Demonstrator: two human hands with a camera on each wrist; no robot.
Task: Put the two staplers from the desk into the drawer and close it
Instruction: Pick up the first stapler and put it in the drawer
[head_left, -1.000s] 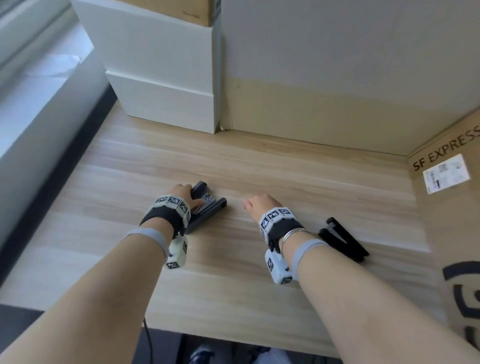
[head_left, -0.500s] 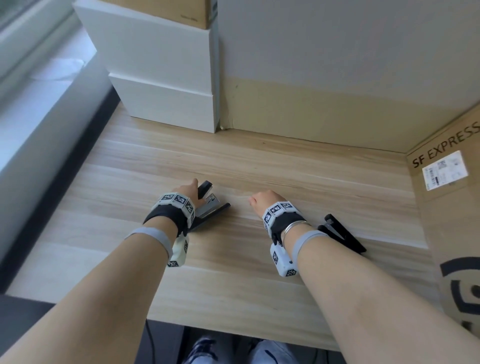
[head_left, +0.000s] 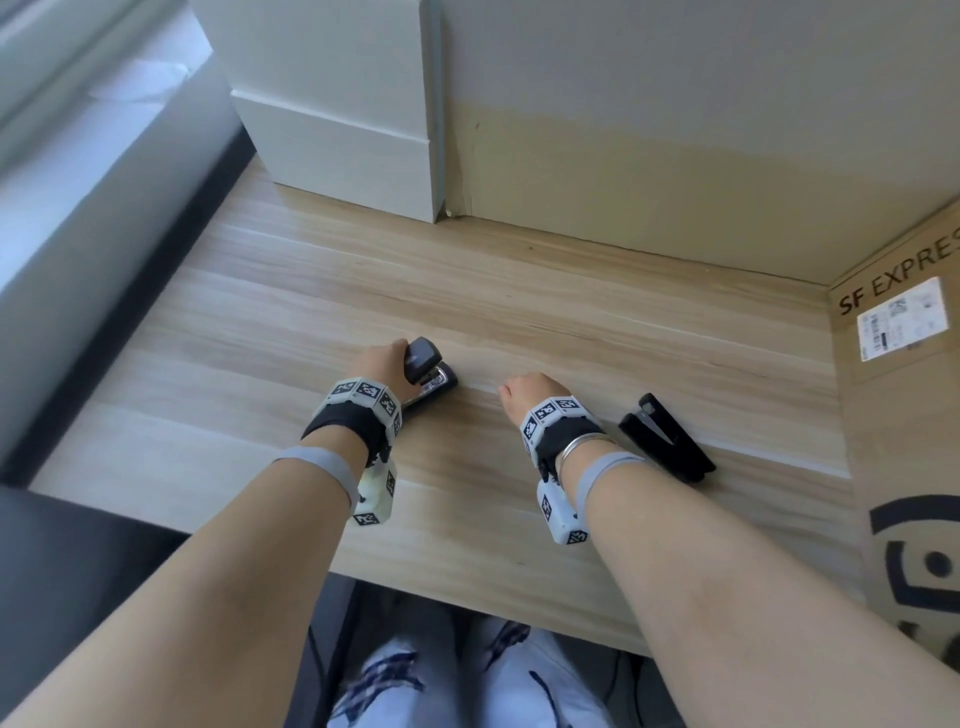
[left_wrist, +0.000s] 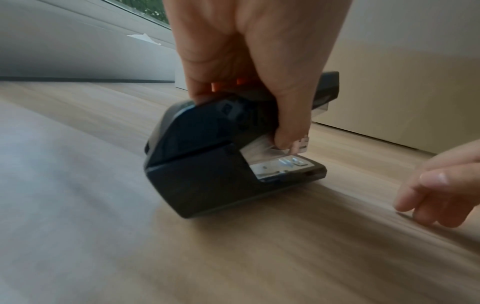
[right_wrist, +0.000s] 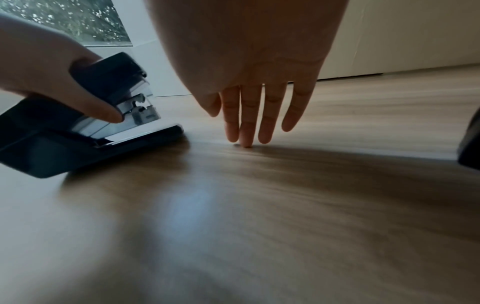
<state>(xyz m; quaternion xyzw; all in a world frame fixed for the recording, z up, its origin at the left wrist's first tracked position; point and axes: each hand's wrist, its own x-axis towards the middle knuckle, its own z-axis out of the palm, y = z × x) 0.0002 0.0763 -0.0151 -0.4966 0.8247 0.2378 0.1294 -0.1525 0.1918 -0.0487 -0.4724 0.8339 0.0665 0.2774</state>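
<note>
My left hand (head_left: 382, 364) grips a black stapler (head_left: 428, 371) from above, thumb and fingers round its upper arm (left_wrist: 233, 115). The stapler's base still rests on the wooden desk (head_left: 571, 322), and its metal jaw gapes a little. My right hand (head_left: 530, 392) hangs just right of it with straight fingers (right_wrist: 249, 123), one fingertip touching the desk. It holds nothing. A second black stapler (head_left: 667, 439) lies flat on the desk to the right of my right wrist. No drawer shows in any view.
A white box (head_left: 332, 104) stands at the back left of the desk. A cardboard box marked SF EXPRESS (head_left: 904, 415) walls off the right side. The desk's front edge (head_left: 467, 597) runs above my lap, and a grey sill (head_left: 78, 208) borders the left.
My left hand has closed round the stapler and raised its upper arm. The head camera has tilted down, so the desk's front edge and my lap now show.
</note>
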